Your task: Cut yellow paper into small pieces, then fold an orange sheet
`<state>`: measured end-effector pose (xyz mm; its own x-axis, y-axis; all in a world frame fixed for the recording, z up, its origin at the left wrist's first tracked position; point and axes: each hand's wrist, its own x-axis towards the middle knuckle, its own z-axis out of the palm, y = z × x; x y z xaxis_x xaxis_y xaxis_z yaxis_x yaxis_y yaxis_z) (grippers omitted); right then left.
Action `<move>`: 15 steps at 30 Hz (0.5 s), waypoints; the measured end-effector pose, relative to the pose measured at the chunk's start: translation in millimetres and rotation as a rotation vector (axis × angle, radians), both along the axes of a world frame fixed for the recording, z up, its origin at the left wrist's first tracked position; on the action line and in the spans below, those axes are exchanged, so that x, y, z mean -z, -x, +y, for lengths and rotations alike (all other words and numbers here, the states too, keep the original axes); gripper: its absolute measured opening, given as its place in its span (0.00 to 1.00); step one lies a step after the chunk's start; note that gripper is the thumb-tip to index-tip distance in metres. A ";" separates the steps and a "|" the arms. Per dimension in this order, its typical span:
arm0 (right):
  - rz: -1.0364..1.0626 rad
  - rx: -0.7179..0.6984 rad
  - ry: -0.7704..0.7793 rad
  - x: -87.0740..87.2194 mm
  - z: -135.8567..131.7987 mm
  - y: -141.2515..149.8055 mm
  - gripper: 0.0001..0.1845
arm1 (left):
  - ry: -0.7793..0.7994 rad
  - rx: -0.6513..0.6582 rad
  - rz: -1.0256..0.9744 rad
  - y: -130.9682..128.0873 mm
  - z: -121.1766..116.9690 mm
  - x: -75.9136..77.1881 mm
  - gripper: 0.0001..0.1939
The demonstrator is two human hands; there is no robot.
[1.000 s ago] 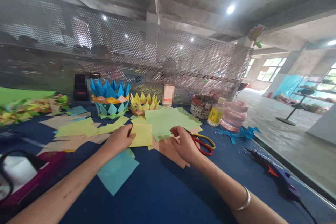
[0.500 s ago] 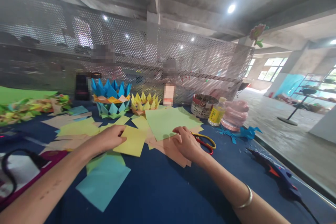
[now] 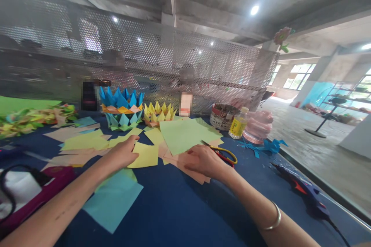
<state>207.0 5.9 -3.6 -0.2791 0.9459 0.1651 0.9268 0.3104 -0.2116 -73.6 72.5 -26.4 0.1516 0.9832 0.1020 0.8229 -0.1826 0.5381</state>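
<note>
My left hand (image 3: 121, 153) pinches the left edge of a yellow paper square (image 3: 145, 155) that lies on the blue table (image 3: 185, 208). My right hand (image 3: 203, 160) lies on a stack of peach paper sheets (image 3: 189, 170), fingers curled over its edge, just below a large light-green sheet (image 3: 185, 133). A teal paper square (image 3: 114, 198) lies under my left forearm. Scissors with red and yellow handles (image 3: 224, 153) sit just right of my right hand.
Folded paper crowns, blue (image 3: 121, 102) and yellow (image 3: 159, 112), stand at the back before a perforated metal screen (image 3: 145, 58). A yellow bottle (image 3: 239, 123), a woven basket (image 3: 223, 115) and a pink jug (image 3: 257, 125) stand at right. A glue gun (image 3: 304, 193) lies by the right edge.
My left hand drew the yellow square leftward and down onto the table. The teal square shifted left under my forearm. My right hand lowered from the green sheet's edge onto the peach stack.
</note>
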 end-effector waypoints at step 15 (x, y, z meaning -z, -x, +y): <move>-0.216 -0.003 -0.025 4.1 -2.8 -2.3 0.21 | -0.073 0.073 0.232 3.5 5.3 15.2 0.27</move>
<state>209.4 3.1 -7.7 -0.3135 0.9414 0.1243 0.9488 0.3159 0.0000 -77.1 77.8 -41.6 0.2494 0.9601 0.1263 0.9061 -0.2774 0.3194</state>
